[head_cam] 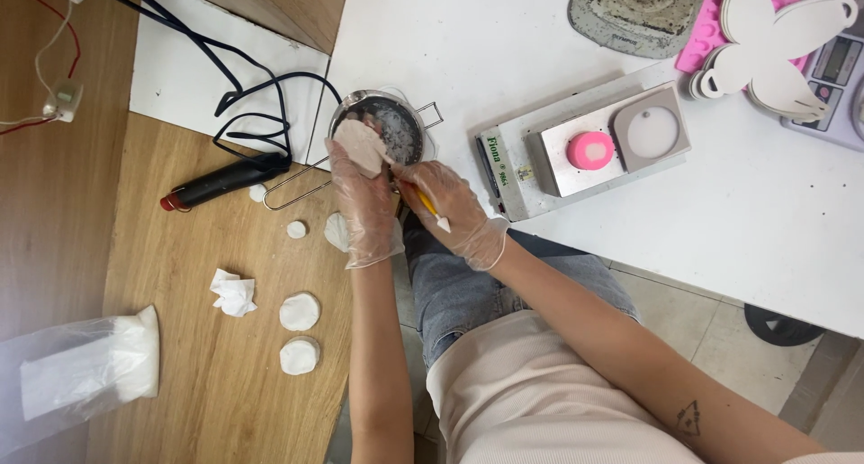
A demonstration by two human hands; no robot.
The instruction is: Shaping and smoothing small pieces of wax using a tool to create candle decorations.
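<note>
Both of my hands wear thin clear gloves. My left hand holds a pale pinkish-white lump over a small metal pot with wire handles. My right hand grips a thin yellow-handled tool whose tip points at the lump, close against the left fingers. White flakes lie inside the pot.
On the wooden top lie two white round discs, smaller white bits, a crumpled tissue, a plastic bag of white material and a black corded tool. On the white table stand a small plate device with a pink disc, a pink mould and butterfly cutouts.
</note>
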